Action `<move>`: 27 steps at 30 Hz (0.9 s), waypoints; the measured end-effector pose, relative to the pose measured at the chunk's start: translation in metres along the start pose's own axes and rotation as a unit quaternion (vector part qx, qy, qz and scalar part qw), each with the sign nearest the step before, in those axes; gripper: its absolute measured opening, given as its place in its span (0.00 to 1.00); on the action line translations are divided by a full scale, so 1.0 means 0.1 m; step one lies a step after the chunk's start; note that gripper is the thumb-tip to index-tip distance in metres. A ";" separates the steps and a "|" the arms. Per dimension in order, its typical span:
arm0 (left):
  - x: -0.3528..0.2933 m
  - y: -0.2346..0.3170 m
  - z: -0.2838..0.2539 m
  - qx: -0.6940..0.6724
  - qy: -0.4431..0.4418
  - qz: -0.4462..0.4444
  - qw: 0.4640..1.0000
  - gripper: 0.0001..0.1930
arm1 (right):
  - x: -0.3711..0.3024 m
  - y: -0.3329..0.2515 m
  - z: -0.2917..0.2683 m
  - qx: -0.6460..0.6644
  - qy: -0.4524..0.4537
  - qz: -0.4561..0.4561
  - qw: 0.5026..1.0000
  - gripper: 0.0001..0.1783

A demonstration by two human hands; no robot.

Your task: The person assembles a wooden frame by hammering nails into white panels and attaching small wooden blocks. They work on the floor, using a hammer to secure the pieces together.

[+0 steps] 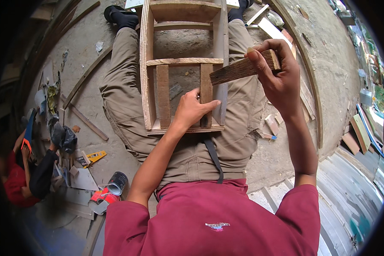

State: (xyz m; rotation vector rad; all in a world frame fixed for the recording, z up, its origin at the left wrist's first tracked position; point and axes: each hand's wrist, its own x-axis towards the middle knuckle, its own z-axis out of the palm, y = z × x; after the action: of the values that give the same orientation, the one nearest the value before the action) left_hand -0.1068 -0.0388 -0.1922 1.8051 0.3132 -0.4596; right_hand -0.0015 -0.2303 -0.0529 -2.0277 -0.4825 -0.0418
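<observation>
Right grip point(286, 83) around rough, oblong wood block point(237, 71)

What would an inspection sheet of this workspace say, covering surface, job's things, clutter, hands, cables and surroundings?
Surface: concrete floor, littered with scraps.
Job's things: ladder-like wooden frame between the person's legs; dark wooden block held above its right side.
Clutter: wood offcuts at right; dark can and red can at lower left.
Left hand: at the frame's right-hand slat, thumb across it; grip unclear.
Right hand: grips the block.
Cables: nothing seen.
Surroundings: another person at far left; corrugated metal sheets at lower right.
</observation>
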 end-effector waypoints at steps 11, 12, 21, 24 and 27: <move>0.00 0.01 -0.03 0.033 -0.014 -0.007 0.999 0.31 | 0.07 0.24 0.28 -0.113 -0.006 -0.092 0.989 0.26; 0.00 0.00 -0.03 0.030 -0.013 -0.004 0.999 0.31 | 0.06 0.27 0.32 -0.128 -0.006 -0.110 0.986 0.27; 0.03 -0.03 -0.01 0.027 -0.015 -0.005 1.000 0.32 | 0.07 0.45 0.50 -0.163 -0.008 -0.139 0.977 0.29; 0.02 -0.03 0.01 0.028 -0.008 0.005 1.000 0.32 | 0.07 0.44 0.49 -0.143 -0.018 -0.130 0.981 0.29; 0.03 -0.03 0.01 0.022 -0.020 -0.019 0.999 0.32 | 0.07 0.43 0.48 -0.150 -0.026 -0.126 0.980 0.26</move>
State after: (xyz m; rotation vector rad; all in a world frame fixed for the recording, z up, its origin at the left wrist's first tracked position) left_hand -0.1055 -0.0390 -0.1965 1.8322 0.3132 -0.5328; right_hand 0.0119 -0.2051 -0.1114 -2.2527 -0.8038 -0.2284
